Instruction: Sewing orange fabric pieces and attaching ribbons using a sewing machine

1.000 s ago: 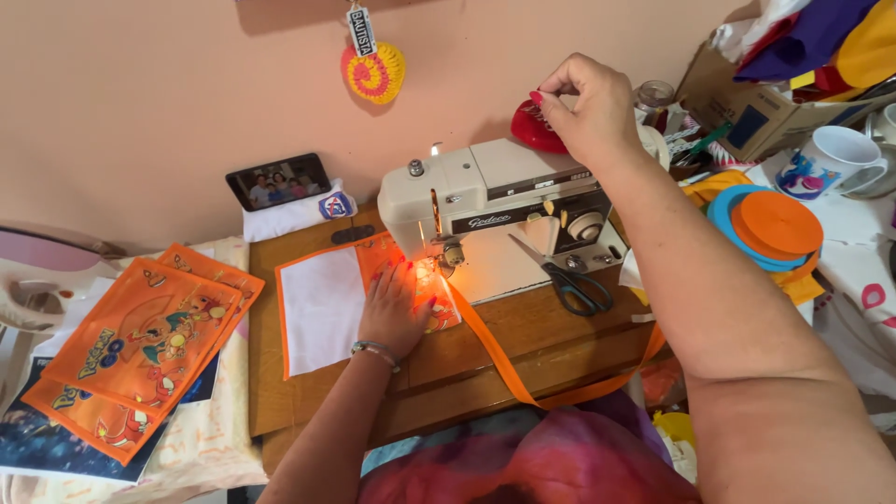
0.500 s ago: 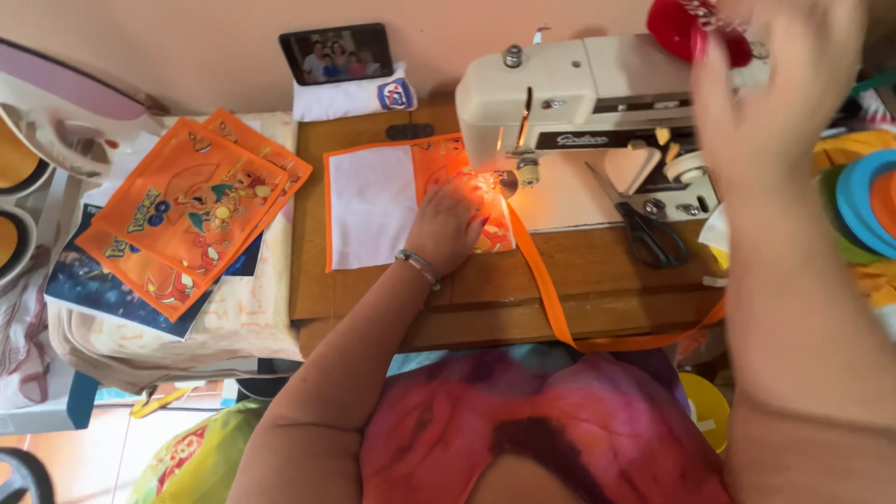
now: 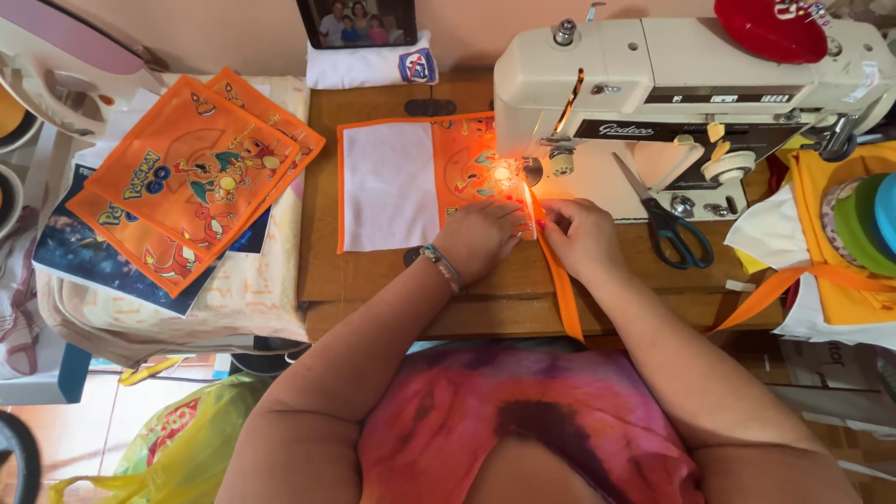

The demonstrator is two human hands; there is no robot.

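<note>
From my seat I see both hands down on the wooden counter, right in front of the cream sewing machine. My left hand lies flat, palm down, pressing the orange printed fabric piece against the counter — its grip is spread, not closed around anything. My right hand has its grip pinched on the orange binding strip, thumb and fingertips meeting on it just beside the left hand; the strip runs from under the lit needle area down over the counter's front edge.

The fabric piece lies flat with its white lining side facing up on the left half, its right end under the machine's presser foot. Black-handled scissors rest on the machine bed, near the right hand. A red pincushion sits on top of the machine. To the left, well apart, a stack of orange printed pouches lies on a cloth-covered surface.
</note>
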